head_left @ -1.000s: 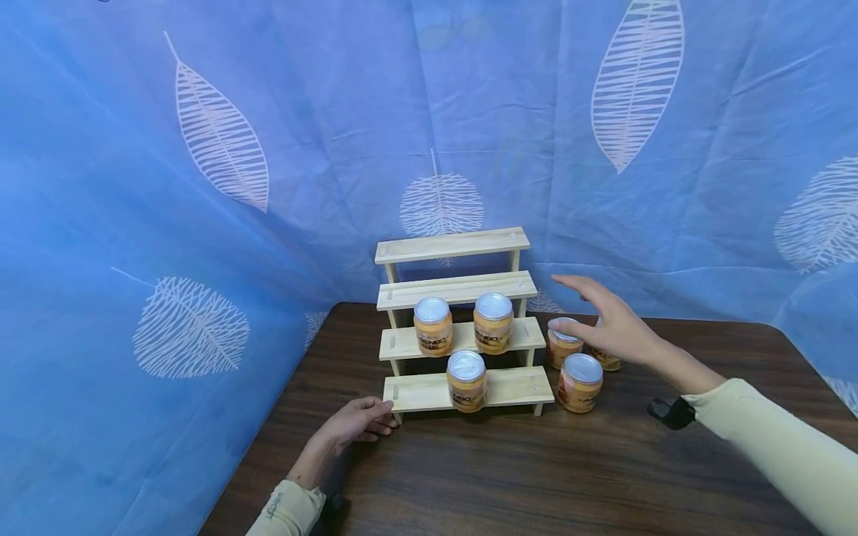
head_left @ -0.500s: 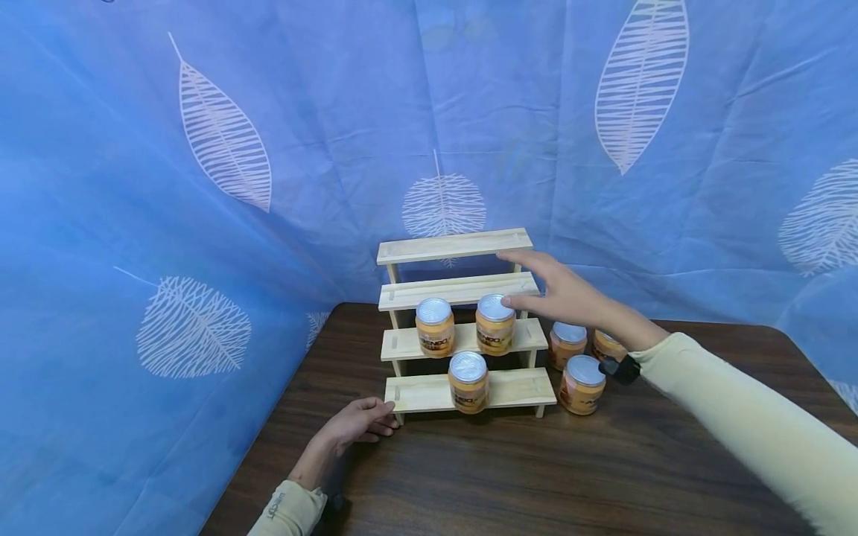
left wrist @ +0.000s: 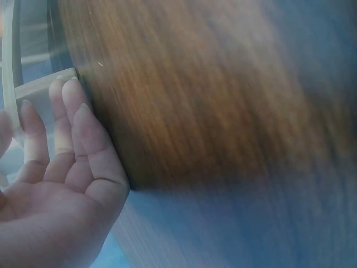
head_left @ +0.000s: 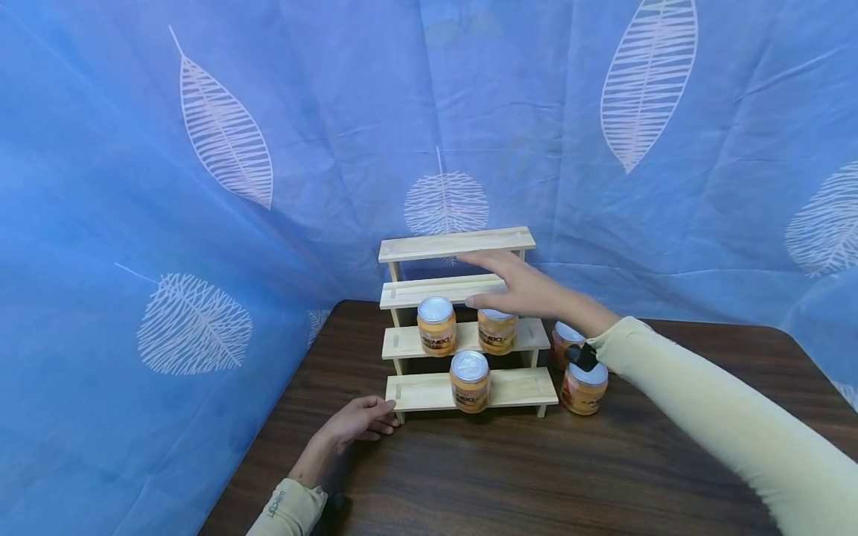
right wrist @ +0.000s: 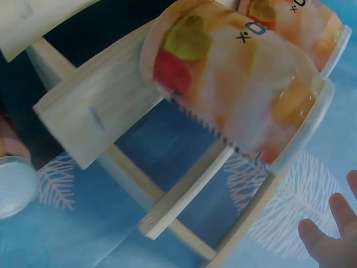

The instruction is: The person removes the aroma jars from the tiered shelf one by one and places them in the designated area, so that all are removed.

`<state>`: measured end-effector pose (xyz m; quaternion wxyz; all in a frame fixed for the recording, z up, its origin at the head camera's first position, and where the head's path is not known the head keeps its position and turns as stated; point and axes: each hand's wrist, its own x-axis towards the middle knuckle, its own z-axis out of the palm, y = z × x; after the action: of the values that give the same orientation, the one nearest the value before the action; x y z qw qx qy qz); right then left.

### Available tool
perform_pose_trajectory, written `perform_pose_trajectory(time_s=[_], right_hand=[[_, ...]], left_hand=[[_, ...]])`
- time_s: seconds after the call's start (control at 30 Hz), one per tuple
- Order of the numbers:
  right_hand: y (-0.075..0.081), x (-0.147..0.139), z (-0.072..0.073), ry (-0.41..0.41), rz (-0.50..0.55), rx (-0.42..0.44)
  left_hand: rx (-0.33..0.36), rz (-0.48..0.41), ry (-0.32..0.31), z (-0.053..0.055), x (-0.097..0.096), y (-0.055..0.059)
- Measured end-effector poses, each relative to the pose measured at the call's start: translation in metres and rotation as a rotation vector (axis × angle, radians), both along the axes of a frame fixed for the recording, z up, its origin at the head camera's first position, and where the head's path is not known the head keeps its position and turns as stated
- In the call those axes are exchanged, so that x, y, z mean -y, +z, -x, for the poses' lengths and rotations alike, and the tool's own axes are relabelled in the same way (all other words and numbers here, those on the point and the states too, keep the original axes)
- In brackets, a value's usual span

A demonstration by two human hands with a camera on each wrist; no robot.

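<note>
Spread right hand (head_left: 523, 289) has shifted left, partly hiding 1 jar (head_left: 497, 336); left hand (head_left: 358, 422) still pinches the stand (head_left: 467, 338)

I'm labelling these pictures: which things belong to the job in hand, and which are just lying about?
Likely part of the job: tiered wooden stand, three jars on its shelves, jars beside it, left hand, right hand.

Seemingly surroundings: dark table, leaf-print cloth.

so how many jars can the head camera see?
5: one jar on the bottom step, two jars on the next step up, two jars on the table. Others may hide behind the right arm.
</note>
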<state>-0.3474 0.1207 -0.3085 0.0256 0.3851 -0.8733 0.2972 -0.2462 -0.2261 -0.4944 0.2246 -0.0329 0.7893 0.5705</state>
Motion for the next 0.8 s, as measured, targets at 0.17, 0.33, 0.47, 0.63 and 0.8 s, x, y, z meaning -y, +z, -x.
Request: perform_pose_trajectory(time_s=[0.17, 0.33, 0.47, 0.63, 0.8], right_hand=[[0.0, 0.016, 0.004, 0.028, -0.041, -0.023], [-0.003, 0.029, 0.006, 0.062, -0.049, -0.029], [-0.009, 0.039, 0.008, 0.071, -0.085, -0.052], [-0.017, 0.048, 0.009, 0.075, -0.158, -0.086], [-0.021, 0.054, 0.009, 0.07, -0.211, -0.105]], left_hand=[[0.003, -0.002, 0.0, 0.001, 0.0, -0.001], [-0.001, 0.01, 0.0, 0.001, 0.0, -0.002], [-0.006, 0.016, 0.001, 0.0, 0.0, -0.001], [-0.009, 0.009, -0.002, 0.0, 0.001, -0.001], [-0.003, 0.002, -0.005, 0.0, 0.0, -0.001]])
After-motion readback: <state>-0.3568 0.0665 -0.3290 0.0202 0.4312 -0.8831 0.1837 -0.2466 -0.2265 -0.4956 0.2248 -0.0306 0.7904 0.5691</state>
